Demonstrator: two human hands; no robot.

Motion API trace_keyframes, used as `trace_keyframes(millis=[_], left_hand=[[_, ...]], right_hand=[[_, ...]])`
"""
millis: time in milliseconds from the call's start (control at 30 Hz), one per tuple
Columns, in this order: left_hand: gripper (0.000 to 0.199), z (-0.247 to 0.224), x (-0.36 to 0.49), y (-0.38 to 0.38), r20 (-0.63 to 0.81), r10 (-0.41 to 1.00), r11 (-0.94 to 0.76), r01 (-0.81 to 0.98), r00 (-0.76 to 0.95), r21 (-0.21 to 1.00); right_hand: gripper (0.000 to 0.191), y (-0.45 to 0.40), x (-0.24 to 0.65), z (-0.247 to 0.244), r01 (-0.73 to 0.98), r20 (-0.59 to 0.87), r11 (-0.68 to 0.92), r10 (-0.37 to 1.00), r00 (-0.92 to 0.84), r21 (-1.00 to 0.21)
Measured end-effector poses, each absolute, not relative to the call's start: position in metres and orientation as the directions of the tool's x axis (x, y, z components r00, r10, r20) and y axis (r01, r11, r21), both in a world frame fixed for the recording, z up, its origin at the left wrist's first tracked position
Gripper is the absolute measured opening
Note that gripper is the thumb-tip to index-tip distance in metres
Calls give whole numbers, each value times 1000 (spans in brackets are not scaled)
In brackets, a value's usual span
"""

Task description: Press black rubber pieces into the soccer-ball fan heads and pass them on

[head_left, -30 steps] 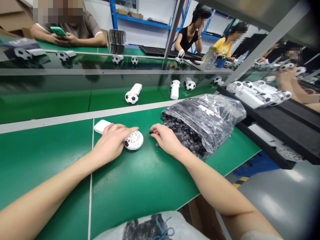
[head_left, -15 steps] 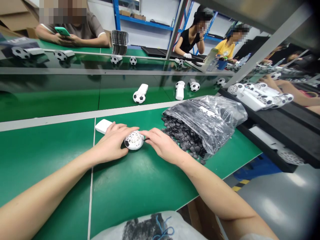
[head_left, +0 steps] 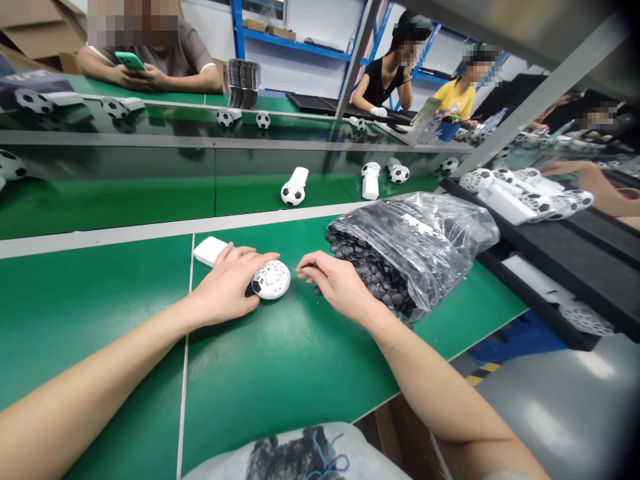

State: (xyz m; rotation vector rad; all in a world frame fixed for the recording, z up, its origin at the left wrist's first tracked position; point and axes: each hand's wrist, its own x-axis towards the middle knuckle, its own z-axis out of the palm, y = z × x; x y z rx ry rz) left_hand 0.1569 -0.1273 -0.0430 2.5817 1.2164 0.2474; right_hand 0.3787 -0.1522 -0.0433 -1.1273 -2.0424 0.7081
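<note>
On the green table (head_left: 250, 387), my left hand (head_left: 231, 283) is wrapped round a white soccer-ball-patterned piece (head_left: 273, 280), whose round end has an open lattice and a black patch at its left. Its white flat end (head_left: 210, 251) sticks out beyond my fingers. My right hand (head_left: 333, 280) is just right of the piece, not touching it, with thumb and fingers pinched on a small dark thing mostly hidden by the fingertips. Right behind this hand lies a clear plastic bag (head_left: 425, 233) spilling small black pieces (head_left: 365, 263).
Beyond the table edge, ball-ended pieces (head_left: 293, 193) lie on a green conveyor (head_left: 150, 200). A black tray (head_left: 560, 247) at the right holds more of them. A person with a phone (head_left: 131, 61) sits across; others sit farther right.
My right hand has moved right, away from the ball-patterned piece. My left hand keeps its hold. Pieces on the conveyor have shifted right, and another shows at the left edge.
</note>
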Motion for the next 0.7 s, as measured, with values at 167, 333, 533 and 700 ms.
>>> trace_keyframes(millis=[167, 333, 533, 700], left_hand=[[79, -44, 159, -129, 40, 788, -592, 739, 614, 321], [78, -45, 161, -128, 60, 796, -584, 738, 602, 337], [76, -45, 162, -130, 81, 801, -581, 738, 592, 343], [69, -43, 163, -129, 88, 804, -574, 731, 588, 369]], right_hand=[[7, -157, 373, -43, 486, 449, 534, 846, -288, -692], [6, -165, 360, -47, 302, 279, 397, 888, -365, -867], [8, -164, 352, -54, 293, 343, 440, 880, -329, -849], [9, -161, 353, -58, 305, 372, 460, 876, -305, -834]])
